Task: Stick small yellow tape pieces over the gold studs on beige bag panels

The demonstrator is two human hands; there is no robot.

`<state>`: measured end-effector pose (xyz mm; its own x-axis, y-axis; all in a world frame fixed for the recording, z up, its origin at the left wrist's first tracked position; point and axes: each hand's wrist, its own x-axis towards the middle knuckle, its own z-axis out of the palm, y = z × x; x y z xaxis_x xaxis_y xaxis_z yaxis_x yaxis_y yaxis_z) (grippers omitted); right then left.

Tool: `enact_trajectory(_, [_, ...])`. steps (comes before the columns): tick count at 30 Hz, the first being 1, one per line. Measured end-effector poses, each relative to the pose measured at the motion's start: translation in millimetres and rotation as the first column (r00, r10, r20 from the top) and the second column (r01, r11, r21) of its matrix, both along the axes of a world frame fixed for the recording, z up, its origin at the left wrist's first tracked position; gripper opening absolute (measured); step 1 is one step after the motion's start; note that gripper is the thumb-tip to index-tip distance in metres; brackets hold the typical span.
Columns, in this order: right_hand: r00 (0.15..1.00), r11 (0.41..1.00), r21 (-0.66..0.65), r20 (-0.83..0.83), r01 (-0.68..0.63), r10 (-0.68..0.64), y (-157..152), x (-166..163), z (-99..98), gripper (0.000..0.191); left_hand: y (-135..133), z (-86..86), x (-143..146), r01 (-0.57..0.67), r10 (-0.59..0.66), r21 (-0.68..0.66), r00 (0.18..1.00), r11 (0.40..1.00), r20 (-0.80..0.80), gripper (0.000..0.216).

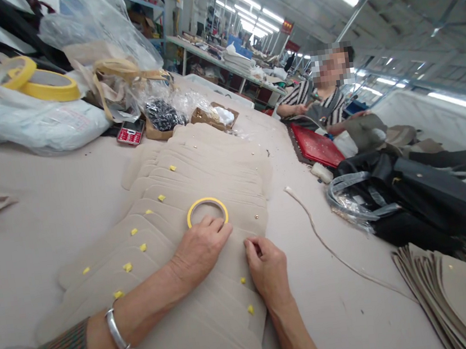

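My left hand (200,249) rests on a fanned row of beige cut pieces (199,178), fingers curled at the near edge of a small yellow tape roll (206,211) that lies flat on them. My right hand (268,269) sits just to its right, fingers pinched together on the beige piece; what they pinch is too small to name. Small yellow tape tabs (127,266) dot several of the pieces. A silver bangle (117,331) is on my left wrist.
Two larger yellow tape rolls (34,80) lie on white bags at the back left, near a red calculator (130,133) and bagged hardware (164,114). A cord (320,231) trails right. Black bags (422,191) and stacked pieces (446,290) fill the right. A seated person (321,101) works opposite.
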<state>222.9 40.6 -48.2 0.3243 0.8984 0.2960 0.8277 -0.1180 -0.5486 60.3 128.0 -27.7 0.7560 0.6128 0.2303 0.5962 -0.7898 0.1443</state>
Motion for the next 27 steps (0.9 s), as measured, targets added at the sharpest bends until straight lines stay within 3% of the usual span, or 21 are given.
enact_trajectory(6, [0.979, 0.958, -0.207, -0.012, -0.2, 0.202, -15, 10, 14.2, 0.015, 1, 2.0, 1, -0.02, 0.02, 0.001, 1.0, 1.0, 0.019, 0.012])
enact_trajectory(10, [0.976, 0.942, -0.257, -0.035, -0.217, 0.215, -23, 11, 12.0, 0.013, 1, 2.8, -4, 0.053, -0.054, 0.019, 0.994, 0.998, 0.098, 0.013])
enact_trajectory(14, [0.976, 0.963, -0.161, -0.066, -0.216, 0.208, -23, 9, 10.0, 0.011, -7, 4.6, -8, 0.239, -0.236, 0.039, 0.897, 0.97, 0.373, 0.016])
enact_trajectory(17, [0.957, 0.983, 0.033, -0.224, -0.182, 0.184, -26, 5, 17.4, 0.012, -16, 8.6, -11, 0.305, -0.285, 0.049, 0.809, 0.951, 0.514, 0.025])
enact_trajectory(21, [0.921, 0.929, 0.278, -0.233, -0.246, 0.313, -30, -3, 34.6, 0.019, -25, 12.3, -15, 0.316, -0.283, 0.009, 0.833, 0.949, 0.476, 0.037])
enact_trajectory(24, [0.911, 0.886, 0.297, -0.101, -0.356, 0.4, -30, -9, 42.3, 0.02, -29, 10.8, -15, 0.313, -0.277, -0.008, 0.852, 0.95, 0.445, 0.036])
enact_trajectory(27, [0.923, 0.892, 0.256, -0.001, -0.372, 0.385, -29, -13, 41.8, 0.018, -32, 9.9, -14, 0.338, -0.284, -0.054, 0.857, 0.939, 0.431, 0.03])
